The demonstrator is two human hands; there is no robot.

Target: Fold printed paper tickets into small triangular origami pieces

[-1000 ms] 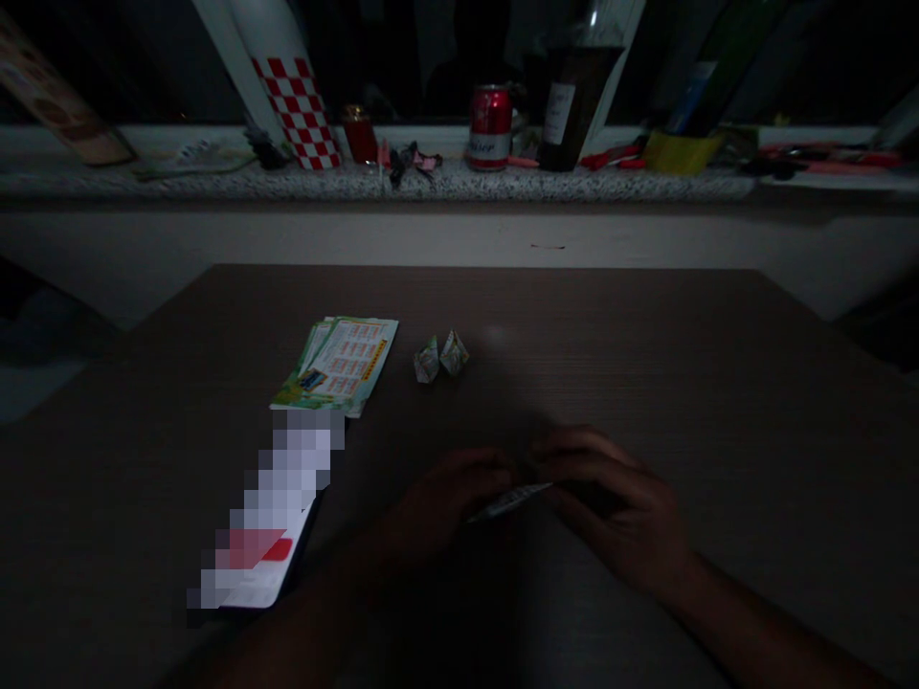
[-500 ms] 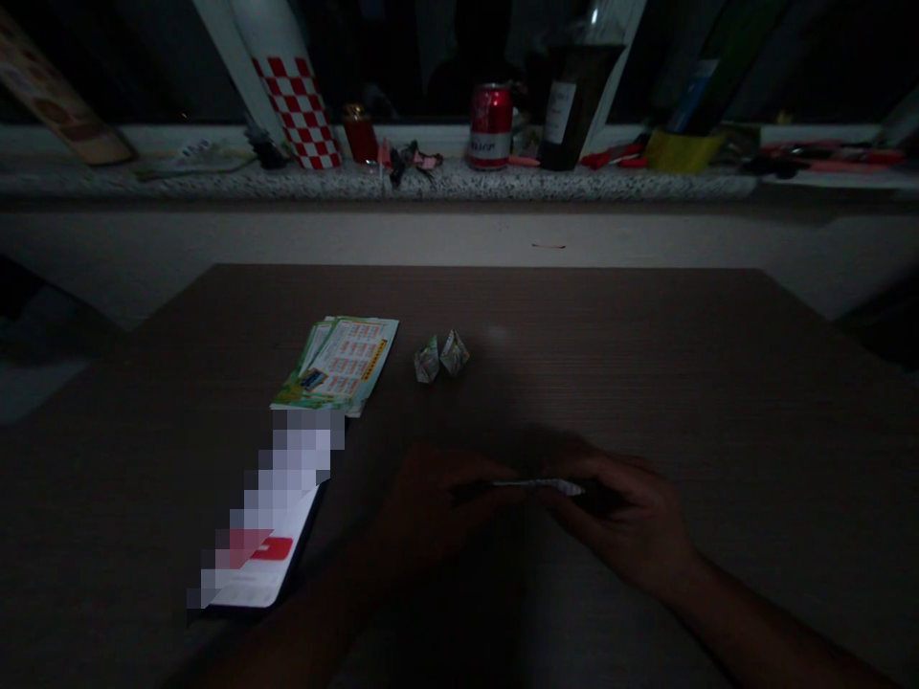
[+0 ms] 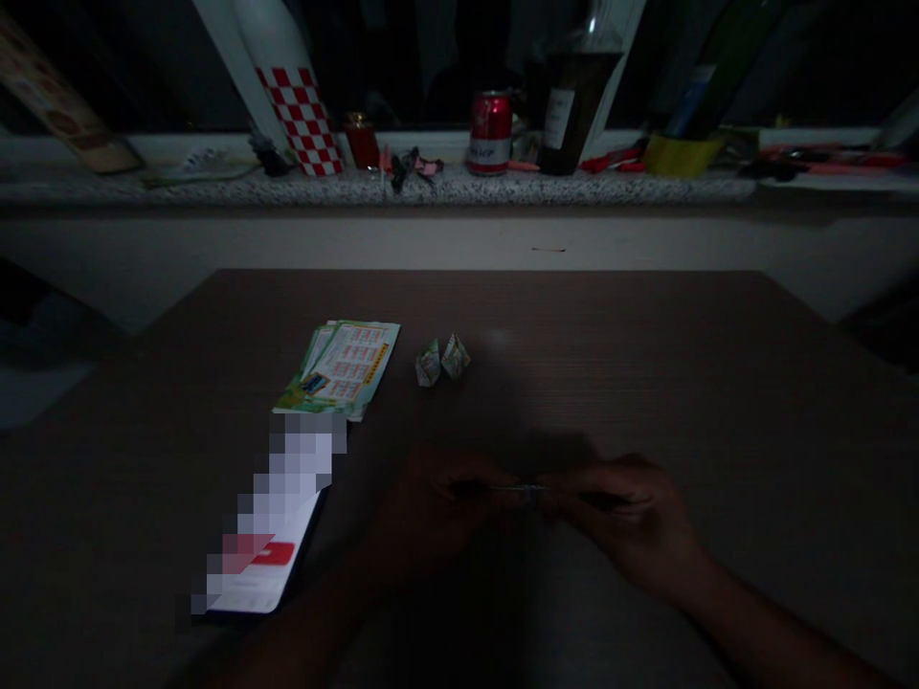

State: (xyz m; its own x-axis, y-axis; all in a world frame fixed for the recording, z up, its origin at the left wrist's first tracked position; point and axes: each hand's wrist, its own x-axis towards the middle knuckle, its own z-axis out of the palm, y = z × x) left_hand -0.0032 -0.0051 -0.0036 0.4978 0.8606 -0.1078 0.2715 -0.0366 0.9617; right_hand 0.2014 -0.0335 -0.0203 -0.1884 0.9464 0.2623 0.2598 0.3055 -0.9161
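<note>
Between my two hands, above the near middle of the table, is a small folded piece of paper (image 3: 527,489), seen almost edge-on. My left hand (image 3: 445,498) pinches its left end, and my right hand (image 3: 624,502) pinches the right end. The fingertips nearly meet and cover most of the paper; dim light hides its folds. Beyond the hands, two small folded paper shapes (image 3: 428,365) stand side by side on the table. To their left lies a stack of printed calendar cards (image 3: 351,359).
A lit phone (image 3: 251,584), partly blurred out, lies at the left below the cards on the dark table (image 3: 646,364). On the granite windowsill (image 3: 445,194) behind stand a red can (image 3: 491,129), a checkered bottle (image 3: 302,115) and a dark bottle (image 3: 564,115).
My right fingers have shifted slightly left along the paper, so less of its right end shows. The whole view has tipped up a little.
</note>
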